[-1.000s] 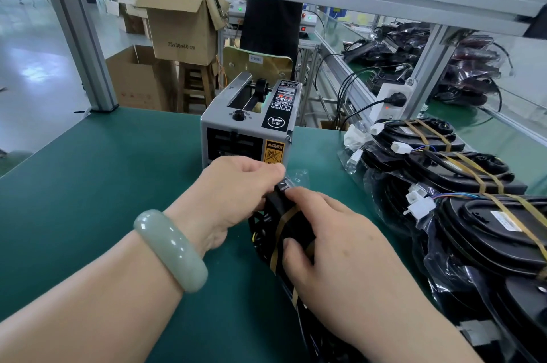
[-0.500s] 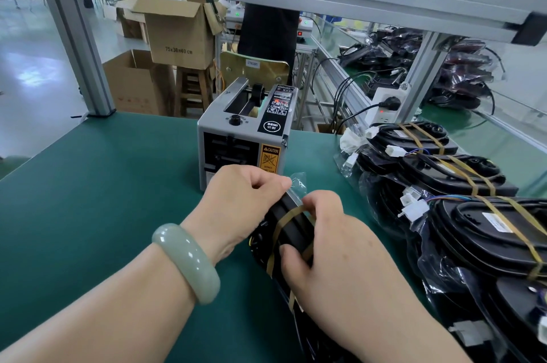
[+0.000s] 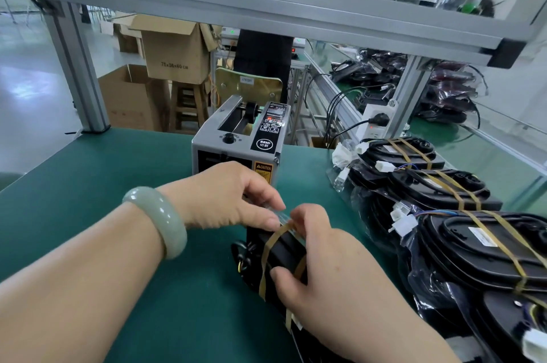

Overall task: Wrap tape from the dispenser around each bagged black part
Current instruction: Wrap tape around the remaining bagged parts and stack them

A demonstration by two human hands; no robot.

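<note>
Pressing tape down, not much else moved this last second. Left hand has uncurled a bit, thumb and forefinger now pinching clear bag end atop black part. Right hand still wraps part, thumb on side. Part stands on edge on table, just before dispenser. My guess: wrap nearly done, then off to taped pile on right.

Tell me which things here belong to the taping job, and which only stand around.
Job in hand: tape dispenser; bagged black part, held by left hand and right hand; tape on it; taped parts piled at the right.

Lying about: cardboard boxes; wooden stool; power strip.
</note>
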